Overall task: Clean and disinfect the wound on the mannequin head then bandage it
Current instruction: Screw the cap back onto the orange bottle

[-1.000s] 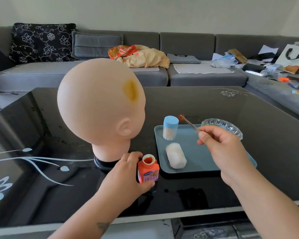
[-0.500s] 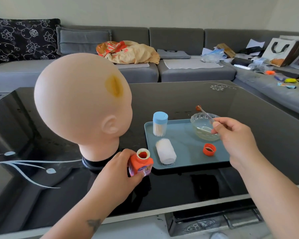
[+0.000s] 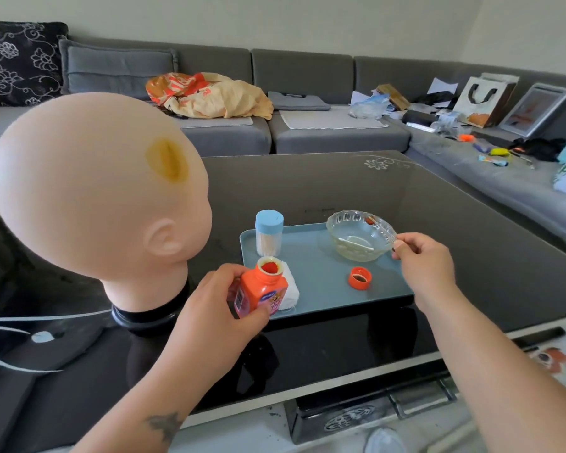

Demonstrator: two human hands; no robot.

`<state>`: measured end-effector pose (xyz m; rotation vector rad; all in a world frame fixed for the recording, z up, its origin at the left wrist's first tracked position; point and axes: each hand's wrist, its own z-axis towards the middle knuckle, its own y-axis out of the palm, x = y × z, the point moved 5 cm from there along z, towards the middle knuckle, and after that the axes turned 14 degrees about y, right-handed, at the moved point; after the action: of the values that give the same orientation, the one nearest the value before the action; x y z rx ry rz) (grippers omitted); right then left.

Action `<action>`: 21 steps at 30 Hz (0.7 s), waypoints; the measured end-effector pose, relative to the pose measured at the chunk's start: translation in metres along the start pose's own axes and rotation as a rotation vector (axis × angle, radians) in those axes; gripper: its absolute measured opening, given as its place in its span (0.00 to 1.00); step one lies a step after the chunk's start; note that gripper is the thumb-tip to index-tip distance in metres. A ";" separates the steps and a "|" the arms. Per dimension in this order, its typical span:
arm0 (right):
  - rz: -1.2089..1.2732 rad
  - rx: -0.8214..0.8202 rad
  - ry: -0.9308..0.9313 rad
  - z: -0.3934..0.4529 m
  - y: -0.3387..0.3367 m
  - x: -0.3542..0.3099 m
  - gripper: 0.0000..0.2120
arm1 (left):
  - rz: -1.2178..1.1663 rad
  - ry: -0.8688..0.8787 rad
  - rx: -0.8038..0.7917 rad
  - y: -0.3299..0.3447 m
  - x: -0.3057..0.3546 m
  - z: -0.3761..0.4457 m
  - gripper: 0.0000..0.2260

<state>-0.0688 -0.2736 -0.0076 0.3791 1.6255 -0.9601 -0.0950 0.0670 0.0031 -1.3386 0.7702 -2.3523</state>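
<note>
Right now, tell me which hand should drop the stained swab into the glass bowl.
Right. The right hand already pinches the tweezers, whose stained swab sits over the glass bowl by its far rim. The left hand is occupied gripping the open orange bottle.

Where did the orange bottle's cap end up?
The orange cap lies open side up on the blue tray, just in front of the glass bowl and right of the orange bottle.

The orange bottle [image 3: 262, 292] hides most of the gauze roll [image 3: 290, 291]; its label is blurred.
</note>
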 end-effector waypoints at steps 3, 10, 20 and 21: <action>-0.045 0.022 0.015 0.008 -0.002 0.008 0.07 | -0.017 0.014 0.025 0.002 0.002 0.001 0.17; -0.113 0.030 0.016 0.014 0.000 0.018 0.07 | -0.036 0.032 0.071 -0.001 0.006 0.003 0.18; -0.162 0.007 0.023 0.014 0.004 0.021 0.07 | -0.027 0.035 0.063 -0.002 0.006 0.002 0.18; -0.164 0.006 0.025 0.014 0.003 0.021 0.07 | -0.026 0.035 0.063 -0.002 0.006 0.002 0.18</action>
<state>-0.0635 -0.2869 -0.0283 0.2662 1.6966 -1.0871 -0.0963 0.0652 0.0089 -1.2926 0.6861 -2.4053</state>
